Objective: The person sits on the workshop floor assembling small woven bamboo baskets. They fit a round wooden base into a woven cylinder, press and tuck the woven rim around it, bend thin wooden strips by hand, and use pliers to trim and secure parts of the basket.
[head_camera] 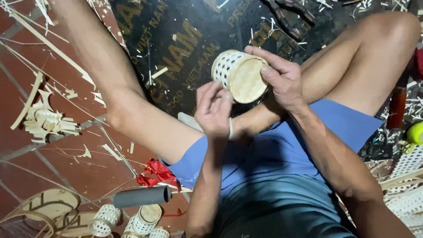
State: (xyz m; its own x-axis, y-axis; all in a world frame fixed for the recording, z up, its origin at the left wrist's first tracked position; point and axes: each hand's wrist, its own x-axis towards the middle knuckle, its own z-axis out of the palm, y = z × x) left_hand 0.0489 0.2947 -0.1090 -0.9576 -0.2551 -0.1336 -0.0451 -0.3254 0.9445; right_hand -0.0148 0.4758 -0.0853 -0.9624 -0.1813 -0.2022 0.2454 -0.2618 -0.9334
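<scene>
A small round woven bamboo basket (240,75) is held on its side above my lap, its flat woven bottom facing me. My right hand (282,79) grips its right side, fingers curled over the rim and wall. My left hand (214,108) sits at the lower left edge of the basket's bottom, fingertips pinched against it; a thin pale strip runs by the wrist. I sit on the floor with knees spread, in blue shorts.
A black printed board (176,48) lies under my legs. Bamboo strips and shavings (44,119) litter the red tiled floor on the left. A grey tube (142,196), red cloth (155,172) and small woven baskets (105,219) lie lower left. Pliers (291,15) rest at top.
</scene>
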